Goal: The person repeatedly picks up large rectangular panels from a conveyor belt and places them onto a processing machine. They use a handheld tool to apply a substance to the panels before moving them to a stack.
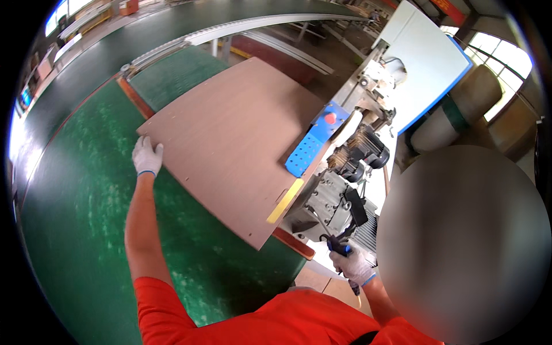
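R hand grips 1 blue tool; L hand on 1 board.

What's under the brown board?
The brown board lies on the green table, left hand on its near-left corner. Its right edge meets the blue perforated plate. Whatever sits beneath the board is covered.

A green felt-topped table carries one flat brown wooden panel.
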Action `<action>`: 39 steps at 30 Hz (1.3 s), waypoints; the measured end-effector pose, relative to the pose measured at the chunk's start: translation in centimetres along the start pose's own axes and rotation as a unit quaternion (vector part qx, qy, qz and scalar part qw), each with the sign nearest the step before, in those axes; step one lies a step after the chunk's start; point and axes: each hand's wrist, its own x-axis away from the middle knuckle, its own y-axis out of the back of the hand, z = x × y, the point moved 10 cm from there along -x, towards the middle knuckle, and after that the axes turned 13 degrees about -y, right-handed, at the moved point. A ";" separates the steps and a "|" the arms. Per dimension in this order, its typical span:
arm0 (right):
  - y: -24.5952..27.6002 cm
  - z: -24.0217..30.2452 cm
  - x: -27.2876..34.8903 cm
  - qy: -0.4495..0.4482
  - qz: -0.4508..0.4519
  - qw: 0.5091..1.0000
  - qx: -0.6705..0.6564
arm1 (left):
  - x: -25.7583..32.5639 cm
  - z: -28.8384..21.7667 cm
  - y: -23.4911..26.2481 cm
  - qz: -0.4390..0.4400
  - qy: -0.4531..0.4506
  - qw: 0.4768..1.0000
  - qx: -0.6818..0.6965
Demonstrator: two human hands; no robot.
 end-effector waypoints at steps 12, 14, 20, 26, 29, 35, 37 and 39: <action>0.2 -2.3 -0.9 -0.067 -0.035 0.993 0.092 | -4.3 8.4 -1.5 0.140 0.140 0.978 -0.061; -1.2 -1.8 -1.0 -0.081 0.006 0.988 0.130 | -2.6 9.1 -0.5 0.117 0.143 0.979 -0.089; -8.1 -2.1 -1.9 -0.060 0.226 0.966 0.113 | 3.9 12.9 3.0 0.105 0.166 0.973 -0.120; -12.6 -2.0 -0.2 -0.069 0.331 0.929 0.154 | 13.9 15.7 7.9 0.088 0.183 0.967 -0.154; -15.5 -8.0 -2.3 -0.087 0.394 0.911 0.088 | 20.3 14.0 10.8 0.085 0.192 0.959 -0.193; -14.0 -10.3 -1.3 -0.047 0.436 0.899 0.008 | 36.9 9.6 18.6 0.089 0.298 0.927 -0.212; -12.2 -12.3 -1.3 -0.075 0.447 0.891 0.009 | 41.3 6.2 20.9 0.109 0.341 0.911 -0.203; -10.4 -14.6 -1.4 -0.104 0.465 0.877 0.063 | 46.4 3.3 23.9 0.107 0.384 0.895 -0.200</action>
